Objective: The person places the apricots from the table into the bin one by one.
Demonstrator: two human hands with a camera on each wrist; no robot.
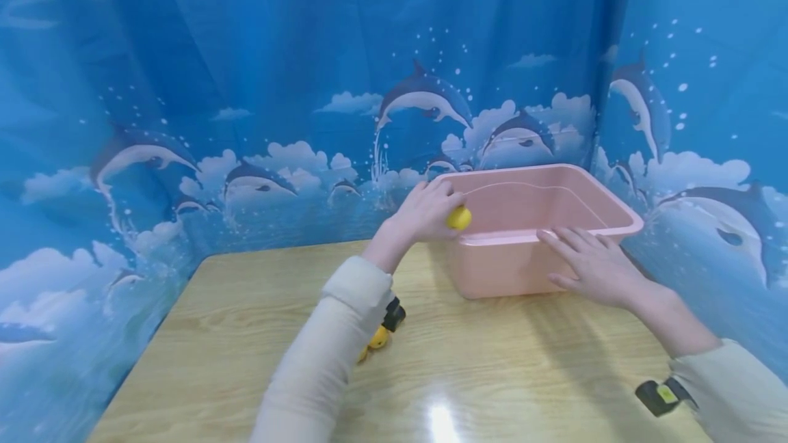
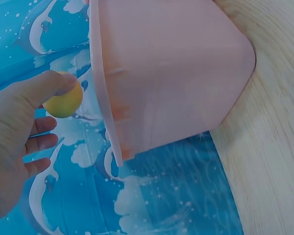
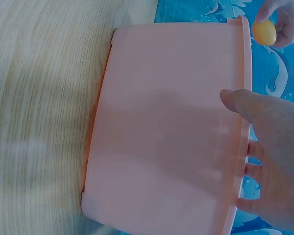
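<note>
A pink plastic tub (image 1: 606, 214) (image 2: 176, 73) (image 3: 176, 127) stands at the far right of the wooden table (image 1: 246, 333). My left hand (image 1: 425, 214) (image 2: 19, 142) pinches a small yellow ball (image 1: 458, 218) (image 2: 63, 102) (image 3: 263, 32) just above the tub's left rim. My right hand (image 1: 594, 262) (image 3: 272, 161) lies with straight fingers on the tub's near rim and front wall, thumb against the outside. The tub's inside looks bare in the head view.
More small yellow balls (image 1: 377, 339) lie on the table, half hidden under my left forearm. A blue dolphin-print curtain (image 1: 246, 87) closes in the back and both sides, close behind the tub. The table runs wide to the left and front.
</note>
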